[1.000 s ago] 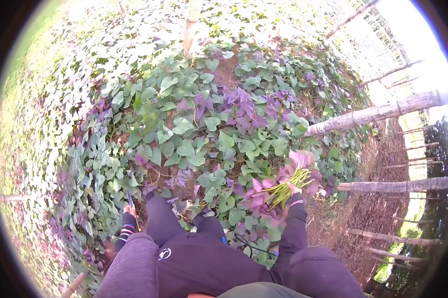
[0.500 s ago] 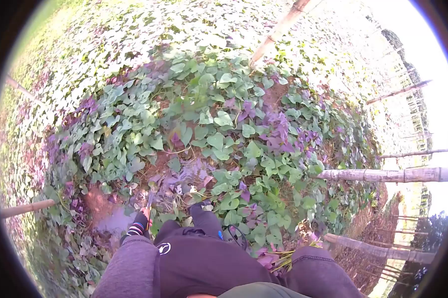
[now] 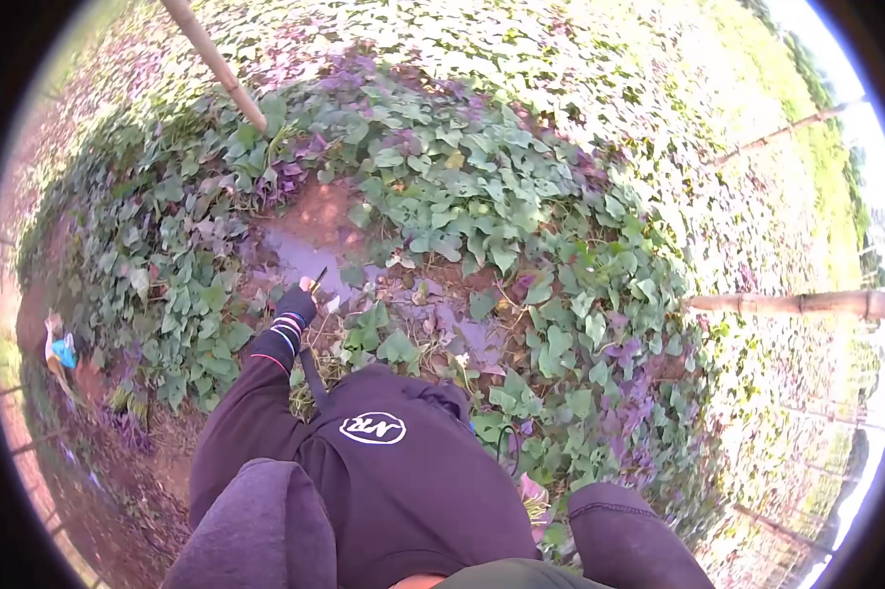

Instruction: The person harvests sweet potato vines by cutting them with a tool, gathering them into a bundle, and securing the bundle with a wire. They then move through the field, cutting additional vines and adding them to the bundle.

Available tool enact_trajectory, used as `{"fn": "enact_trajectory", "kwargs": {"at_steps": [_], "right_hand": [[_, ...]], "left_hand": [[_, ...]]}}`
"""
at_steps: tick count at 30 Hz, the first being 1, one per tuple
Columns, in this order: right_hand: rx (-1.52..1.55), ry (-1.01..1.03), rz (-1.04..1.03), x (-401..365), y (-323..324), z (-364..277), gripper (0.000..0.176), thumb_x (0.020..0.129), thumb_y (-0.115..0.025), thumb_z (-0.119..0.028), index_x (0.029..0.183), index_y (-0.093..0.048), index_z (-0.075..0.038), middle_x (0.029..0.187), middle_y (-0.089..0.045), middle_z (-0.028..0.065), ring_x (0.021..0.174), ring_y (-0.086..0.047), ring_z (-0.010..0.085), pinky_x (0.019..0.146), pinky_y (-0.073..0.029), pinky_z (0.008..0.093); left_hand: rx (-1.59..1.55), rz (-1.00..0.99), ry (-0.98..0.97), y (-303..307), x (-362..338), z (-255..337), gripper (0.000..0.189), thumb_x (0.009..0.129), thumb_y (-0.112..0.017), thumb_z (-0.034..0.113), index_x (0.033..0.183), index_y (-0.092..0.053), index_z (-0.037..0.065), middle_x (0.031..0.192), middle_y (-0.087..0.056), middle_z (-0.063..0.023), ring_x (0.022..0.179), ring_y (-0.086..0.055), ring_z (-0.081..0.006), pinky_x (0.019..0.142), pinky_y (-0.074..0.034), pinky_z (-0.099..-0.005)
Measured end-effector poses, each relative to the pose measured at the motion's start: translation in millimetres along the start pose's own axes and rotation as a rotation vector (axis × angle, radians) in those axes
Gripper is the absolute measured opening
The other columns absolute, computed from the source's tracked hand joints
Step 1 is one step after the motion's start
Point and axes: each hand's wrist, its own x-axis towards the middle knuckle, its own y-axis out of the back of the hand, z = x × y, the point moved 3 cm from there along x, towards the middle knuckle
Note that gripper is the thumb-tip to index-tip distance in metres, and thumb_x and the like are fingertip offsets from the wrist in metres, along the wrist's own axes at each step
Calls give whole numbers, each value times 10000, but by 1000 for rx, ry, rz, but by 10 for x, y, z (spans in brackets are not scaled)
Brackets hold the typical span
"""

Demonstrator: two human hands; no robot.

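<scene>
- The right hand is out of sight. Only its dark grey sleeve (image 3: 629, 530) shows at the bottom edge, well apart from the puddle, with a few loose purple leaves (image 3: 533, 488) just beside it.
- A black sweatshirt with a white oval logo (image 3: 374, 428) fills the near ground on the near side of the puddle.
- The left hand (image 3: 295, 304), in a dark glove with a pink-and-white striped cuff, is stretched forward to the near edge of a shallow muddy puddle (image 3: 305, 253). Its fingers are curled tight round the lower end of a thin dark blade tool (image 3: 318, 280).
- The tool is short, slim and dark. It sticks up out of the fist, tilted away and to the right, with its tip over the near rim of the puddle. Whether the tip touches the ground cannot be told.
- The puddle is greyish water lying on bare reddish-brown soil.
- Green heart-shaped vine leaves (image 3: 482, 187) ring the puddle, with purple ones mixed in to the right of it.
- Beyond the puddle, a bare wooden pole (image 3: 212, 59) slants out of the leaves.
- Far to the left of the puddle stands another person (image 3: 59, 348), too small to make out beyond a patch of blue.
</scene>
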Motion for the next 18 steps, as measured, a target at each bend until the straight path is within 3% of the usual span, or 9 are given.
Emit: {"fn": "enact_trajectory", "kwargs": {"at_steps": [2, 4, 6, 8, 11, 12, 14, 16, 18], "right_hand": [[-76, 66, -50, 153, -102, -437, 220, 697, -624, -85, 885, -600, 28, 848, -601, 106, 695, -574, 225, 664, -472, 342], [-154, 112, -94, 342, -181, -819, 216, 695, -625, -81, 881, -603, 25, 843, -602, 101, 689, -573, 220, 659, -472, 336], [-239, 143, -131, 481, -232, -1194, 212, 692, -625, -76, 878, -607, 22, 838, -603, 97, 683, -572, 215, 654, -472, 331], [-306, 155, -142, 621, -245, -1532, 208, 690, -626, -72, 875, -610, 20, 833, -604, 92, 678, -571, 210, 648, -472, 325], [-394, 170, -147, 876, -328, -1888, 203, 686, -627, -66, 871, -616, 15, 826, -605, 84, 670, -570, 202, 640, -473, 316], [-415, 173, -143, 941, -356, -2006, 201, 684, -627, -64, 869, -618, 14, 823, -606, 82, 667, -570, 199, 638, -473, 313], [-463, 193, -135, 1040, -434, -2256, 198, 682, -627, -60, 866, -621, 11, 818, -607, 77, 661, -569, 194, 633, -473, 308], [-502, 228, -135, 1087, -539, -2480, 195, 679, -628, -56, 863, -625, 9, 813, -608, 72, 656, -568, 189, 627, -473, 302], [-539, 266, -153, 1038, -674, -2694, 192, 677, -629, -52, 860, -628, 6, 808, -609, 67, 650, -567, 183, 622, -473, 296]], "left_hand": [[12, 86, 123, 22, -124, -196, 208, 758, -420, 124, 966, -426, 124, 766, -567, -209, 723, -554, -381, 604, -414, -451], [-14, 34, 244, 185, -470, -146, 257, 790, -388, 172, 1037, -422, 111, 847, -575, -219, 814, -558, -365, 673, -418, -448], [-70, 36, 358, -287, -613, -567, 264, 786, -398, 184, 1035, -426, 102, 871, -572, -223, 822, -559, -358, 686, -425, -439], [-72, 31, 337, -770, -903, -855, 299, 742, -435, 64, 1037, -410, 107, 773, -585, -194, 722, -577, -353, 627, -439, -423], [-493, -528, 610, -1036, -1568, -686, 301, 772, -423, 63, 1071, -393, 77, 714, -590, -145, 495, -585, -223, 458, -468, -367], [-381, -596, 618, -1207, -1748, -715, 292, 789, -394, 78, 1082, -393, 88, 698, -585, -134, 471, -575, -223, 435, -460, -365], [-590, -556, 681, -1218, -2187, -598, 320, 773, -398, 41, 1086, -377, 103, 632, -550, -93, 476, -551, -197, 410, -442, -337], [-834, -546, 900, -1366, -2532, -620, 360, 761, -404, 21, 1105, -362, 114, 621, -541, -88, 482, -540, -188, 400, -427, -325], [-901, -468, 898, -1300, -2840, -557, 363, 742, -412, -6, 1082, -371, 115, 614, -545, -92, 460, -531, -209, 390, -409, -350]]}}
